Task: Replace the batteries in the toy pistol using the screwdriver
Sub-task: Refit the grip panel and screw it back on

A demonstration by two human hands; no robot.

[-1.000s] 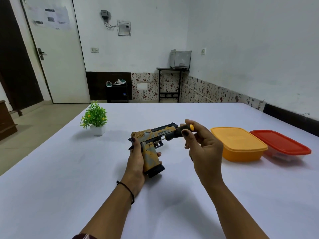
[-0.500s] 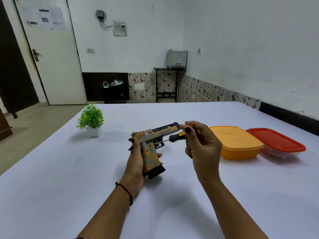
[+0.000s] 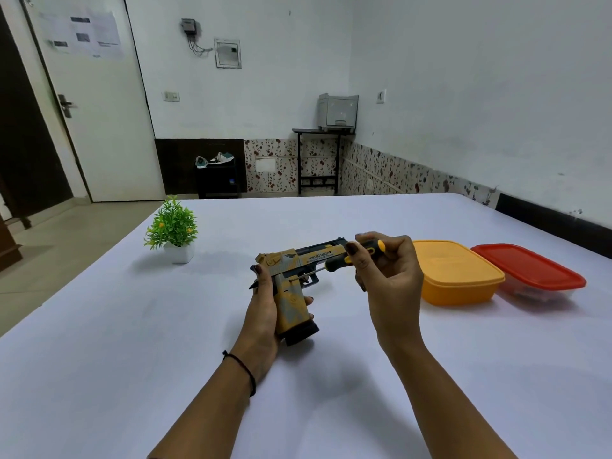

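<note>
Now right hand (image 3: pixel 387 279) sets screwdriver (image 3: pixel 351 256) on toy pistol (image 3: pixel 291 293) (left-held)

The yellow-and-grey toy pistol (image 3: pixel 291 303) stands upright, muzzle pointing right. The black-and-yellow screwdriver (image 3: pixel 335 262) slants down-left, its tip at the pistol's side.

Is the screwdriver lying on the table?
No, the right hand holds the screwdriver by its handle, its tip at the toy pistol held in the left hand.
</note>
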